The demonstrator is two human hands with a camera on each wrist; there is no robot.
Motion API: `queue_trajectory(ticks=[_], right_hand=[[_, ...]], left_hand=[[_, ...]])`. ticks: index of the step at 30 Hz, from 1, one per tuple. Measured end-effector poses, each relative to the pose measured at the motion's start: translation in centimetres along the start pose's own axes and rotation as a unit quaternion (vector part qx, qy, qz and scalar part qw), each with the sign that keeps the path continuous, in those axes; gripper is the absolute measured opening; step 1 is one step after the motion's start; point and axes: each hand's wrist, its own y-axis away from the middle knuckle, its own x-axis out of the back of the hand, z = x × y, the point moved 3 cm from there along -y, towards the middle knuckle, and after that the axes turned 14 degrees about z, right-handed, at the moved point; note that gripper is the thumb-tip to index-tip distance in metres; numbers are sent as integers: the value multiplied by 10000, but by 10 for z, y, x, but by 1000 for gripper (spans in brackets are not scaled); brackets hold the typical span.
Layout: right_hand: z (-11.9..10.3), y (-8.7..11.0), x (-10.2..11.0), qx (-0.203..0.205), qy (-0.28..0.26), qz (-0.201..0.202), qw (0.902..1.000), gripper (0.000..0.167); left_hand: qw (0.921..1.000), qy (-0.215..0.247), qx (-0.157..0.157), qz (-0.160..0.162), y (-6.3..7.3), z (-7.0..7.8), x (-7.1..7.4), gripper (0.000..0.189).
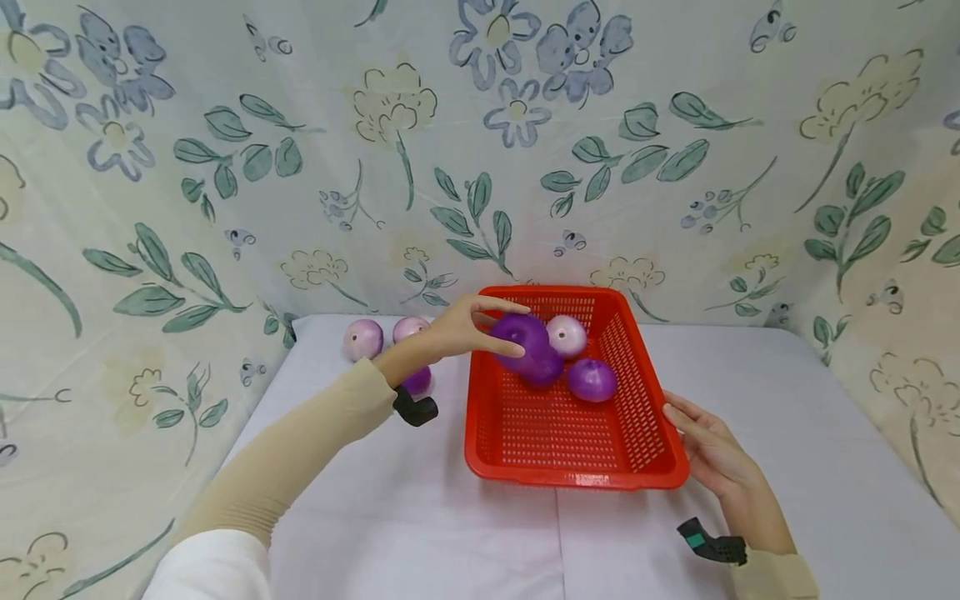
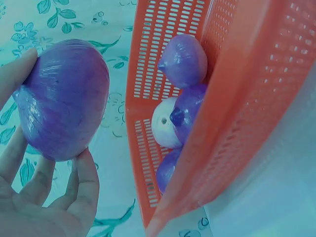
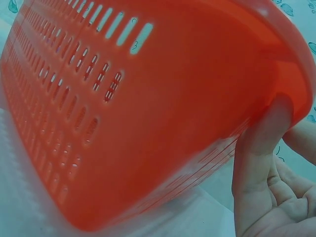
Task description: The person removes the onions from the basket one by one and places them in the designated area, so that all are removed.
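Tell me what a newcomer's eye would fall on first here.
Most likely the bright red basket, just right of centre in the head view, with a pale onion and purple ones inside. Next, perhaps, the glossy onion that the left hand grips near the basket's far left corner, then the flowered cloth behind.

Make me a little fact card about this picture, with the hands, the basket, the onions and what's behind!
Left grip: holds a big purple onion
Right grip: holds the right side of the red basket
In the basket: three purple onions and one whitish onion show in the left wrist view
Beside the basket: two pale pink onions, plus a darker onion partly hidden by the left arm
Surface: white tabletop
Behind: flowery cloth
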Motion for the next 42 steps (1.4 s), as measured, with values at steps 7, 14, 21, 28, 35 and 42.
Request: queue_trajectory(ticks=[7,14,21,28,35,42], right_hand=[[1,-2,2,15,73,74,9999,26],[2,-3,3,-15,-11,6,10000,28],[2,-4,3,-53,-42,48,10000,28],[0,-3,2,-6,1,9,10000,27],[1,-3,2,11,47,-57,10000,28],[1,-4,1,54,-11,-173,9998,29]], left_hand=[[9990,-42,182,400,13,-13,24,59],[9969,-146,405,657,26,-24,47,61],[9941,-3,637,876,35,-40,67,63],[9887,-207,842,1219,50,-62,89,64],[9781,-183,1208,1685,69,-82,112,67],[9737,-330,1241,1884,89,-109,132,71]])
